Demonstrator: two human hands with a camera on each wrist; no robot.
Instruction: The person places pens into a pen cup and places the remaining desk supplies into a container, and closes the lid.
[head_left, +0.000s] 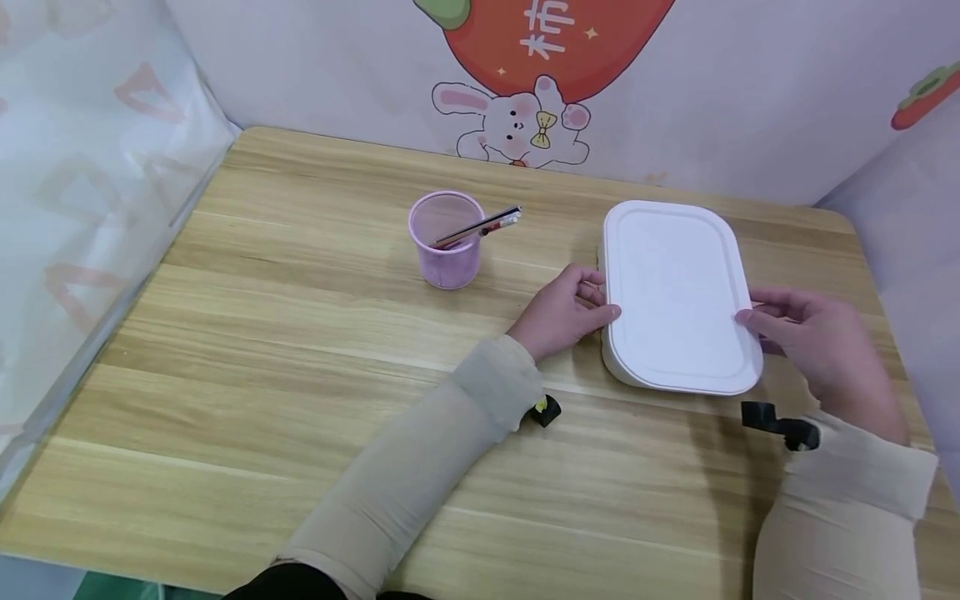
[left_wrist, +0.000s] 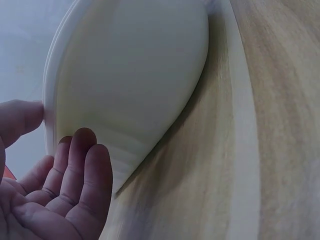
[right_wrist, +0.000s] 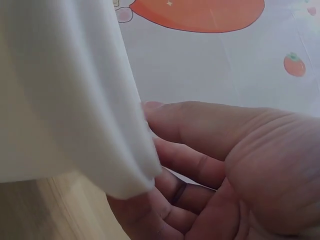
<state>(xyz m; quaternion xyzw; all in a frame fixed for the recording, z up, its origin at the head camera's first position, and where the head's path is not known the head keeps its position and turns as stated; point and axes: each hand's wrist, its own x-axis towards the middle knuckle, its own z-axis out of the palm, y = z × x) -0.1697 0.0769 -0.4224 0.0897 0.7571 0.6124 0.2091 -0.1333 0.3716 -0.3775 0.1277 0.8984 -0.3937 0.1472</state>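
A white rectangular lidded box stands on the right part of the table, its lid lying flat on top. At the box's left side, my left hand has its thumb at the lid's edge and its bent fingers below the rim against the wall. From the right side my right hand grips the box's edge, the thumb on top of the lid and the other fingers curled underneath the rim. What the box contains is hidden by the lid.
Left of the box, a translucent purple cup holds several pencils leaning right. The wood-grain table meets a printed backdrop with a cartoon rabbit at its far edge. White sheeting hangs along the left side.
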